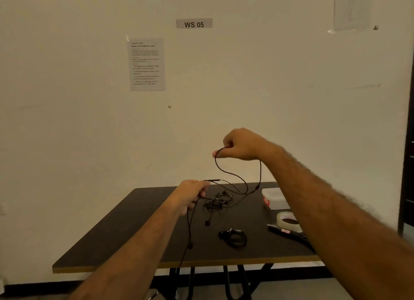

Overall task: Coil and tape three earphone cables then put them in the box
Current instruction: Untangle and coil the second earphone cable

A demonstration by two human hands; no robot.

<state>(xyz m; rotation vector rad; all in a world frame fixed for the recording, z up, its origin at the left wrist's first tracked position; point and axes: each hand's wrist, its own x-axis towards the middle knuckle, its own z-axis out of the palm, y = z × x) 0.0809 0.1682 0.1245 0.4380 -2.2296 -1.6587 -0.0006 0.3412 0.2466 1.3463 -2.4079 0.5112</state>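
1. Nearest me, at 6 o'clock on the dark table, there's one coiled earphone cable lying flat, bundled up. An earbud from the loose stuff sits just at its 10 o'clock.
2. At 3 o'clock: a black pen touching a roll of clear tape.
3. My left hand has its fingers curled round the cable I'm working on, with one end dangling down past the table edge.
4. Just behind it, mid-table, a tangled pile of earphone cable.
5. The box, clear plastic with a red clip, is at 1 o'clock near the far edge.
6. My right hand is up high, pinching the same cable so it hangs in a loop.
7. On the wall: an instruction sheet and a "WS 05" sign.
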